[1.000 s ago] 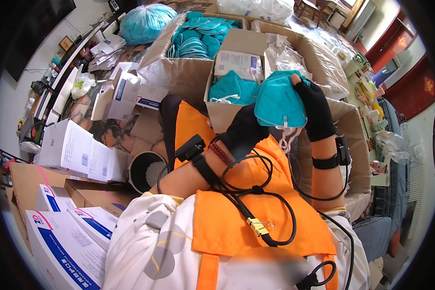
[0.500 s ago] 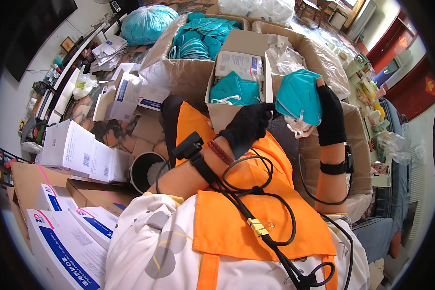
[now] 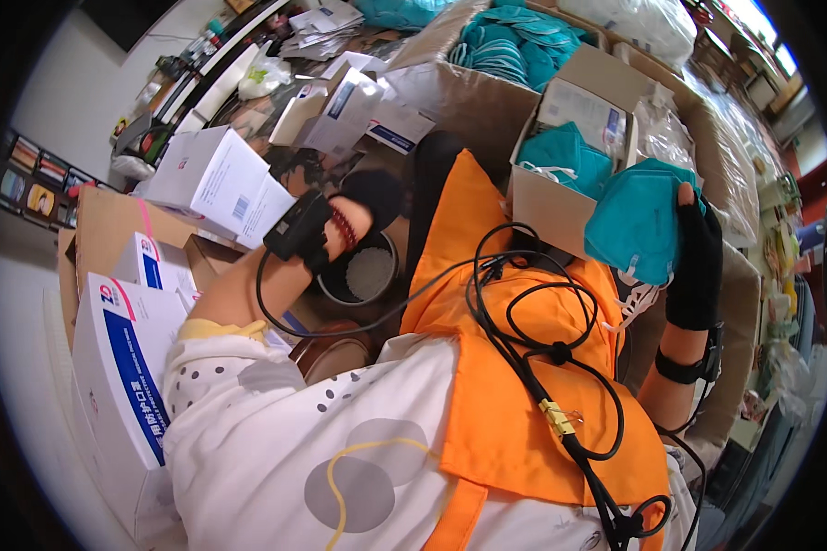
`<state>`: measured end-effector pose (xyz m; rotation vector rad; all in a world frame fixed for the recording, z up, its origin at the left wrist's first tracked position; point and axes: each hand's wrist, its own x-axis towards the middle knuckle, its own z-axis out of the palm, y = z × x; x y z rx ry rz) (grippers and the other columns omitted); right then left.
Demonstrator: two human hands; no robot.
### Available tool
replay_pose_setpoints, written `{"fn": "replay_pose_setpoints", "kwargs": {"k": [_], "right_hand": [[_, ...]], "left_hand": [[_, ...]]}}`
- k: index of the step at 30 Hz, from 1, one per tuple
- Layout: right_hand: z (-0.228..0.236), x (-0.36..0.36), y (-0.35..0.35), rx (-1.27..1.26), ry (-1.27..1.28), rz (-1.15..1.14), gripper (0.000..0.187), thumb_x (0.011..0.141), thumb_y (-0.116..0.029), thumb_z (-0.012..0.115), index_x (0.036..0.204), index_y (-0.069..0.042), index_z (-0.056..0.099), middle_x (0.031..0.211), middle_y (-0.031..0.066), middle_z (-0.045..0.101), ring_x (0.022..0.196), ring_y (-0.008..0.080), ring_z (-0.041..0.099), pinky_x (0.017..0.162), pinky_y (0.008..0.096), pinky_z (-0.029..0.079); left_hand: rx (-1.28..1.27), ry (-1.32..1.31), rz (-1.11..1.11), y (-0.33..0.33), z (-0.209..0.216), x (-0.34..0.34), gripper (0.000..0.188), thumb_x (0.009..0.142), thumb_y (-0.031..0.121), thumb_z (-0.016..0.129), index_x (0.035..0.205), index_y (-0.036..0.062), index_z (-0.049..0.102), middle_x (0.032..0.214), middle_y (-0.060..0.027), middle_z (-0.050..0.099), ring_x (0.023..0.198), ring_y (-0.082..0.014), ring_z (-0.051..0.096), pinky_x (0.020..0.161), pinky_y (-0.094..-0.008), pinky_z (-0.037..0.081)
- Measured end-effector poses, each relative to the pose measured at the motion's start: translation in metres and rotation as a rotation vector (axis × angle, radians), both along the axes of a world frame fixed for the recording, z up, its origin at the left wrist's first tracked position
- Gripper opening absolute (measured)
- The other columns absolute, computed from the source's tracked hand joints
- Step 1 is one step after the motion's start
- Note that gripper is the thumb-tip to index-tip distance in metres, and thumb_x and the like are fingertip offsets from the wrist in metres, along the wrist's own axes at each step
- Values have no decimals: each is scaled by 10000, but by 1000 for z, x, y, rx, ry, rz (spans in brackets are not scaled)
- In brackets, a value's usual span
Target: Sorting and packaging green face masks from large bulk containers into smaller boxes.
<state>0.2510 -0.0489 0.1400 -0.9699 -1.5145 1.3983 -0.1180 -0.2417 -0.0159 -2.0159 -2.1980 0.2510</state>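
My right hand (image 3: pixel 697 267), in a black glove, grips a stack of teal face masks (image 3: pixel 632 229) and holds it up beside an open cardboard box (image 3: pixel 549 208) with more teal masks inside. White ear loops dangle below the stack. My left hand (image 3: pixel 375 196), also gloved in black, is far from the masks, above a round dark container (image 3: pixel 366 273) with pale grains in it. Its fingers are curled away from view. A black device (image 3: pixel 295 229) is strapped to that wrist, and a black cable (image 3: pixel 524 363) runs from it across my orange vest.
A large cardboard box (image 3: pixel 469 92) at the top holds several more teal masks (image 3: pixel 522 44). White cartons (image 3: pixel 213 180) lie at the left, and blue-and-white cartons (image 3: pixel 124 360) stand by my left arm. Bagged goods (image 3: pixel 648 28) sit at the top right.
My left hand has left the masks and swung left and down over the round container. My right hand has lowered the teal stack to the right of the small box.
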Motion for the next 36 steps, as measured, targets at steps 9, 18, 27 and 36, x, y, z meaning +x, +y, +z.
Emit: {"fn": "replay_pose_setpoints", "kwargs": {"k": [9, 18, 27, 36], "right_hand": [[-15, -18, -2, 1, -49, 74, 453, 853, -482, 645, 951, -40, 643, 805, -20, 592, 717, 64, 532, 656, 229, 440], [-19, -4, 4, -62, 86, 46, 413, 878, -428, 634, 950, -22, 647, 797, -13, 618, 706, 62, 562, 663, 211, 455], [-30, -4, 7, -31, 13, 15, 550, 857, -510, 622, 1051, 3, 657, 834, 34, 659, 770, 80, 598, 724, 230, 474], [4, 48, 30, 62, -45, -54, 437, 920, -441, 547, 912, -21, 666, 743, 10, 622, 501, 68, 497, 475, 224, 414]], "left_hand": [[-170, -306, 563, -18, 5, -3, 571, 744, 340, 688, 1211, 40, 552, 1248, -206, 543, 1160, -326, 539, 951, -397, 446], [219, -1824, -270, 102, 118, 140, 470, 922, 263, 538, 1320, 24, 465, 1082, -26, 587, 953, -111, 541, 860, -230, 429], [-3, -1666, -186, 121, 134, 170, 442, 835, 110, 660, 1239, 6, 513, 1006, -34, 604, 894, -103, 577, 777, -233, 472], [106, -1930, -176, 116, 145, 122, 202, 833, 71, 578, 1029, 27, 595, 1005, -59, 614, 916, -129, 587, 815, -258, 481]]}}
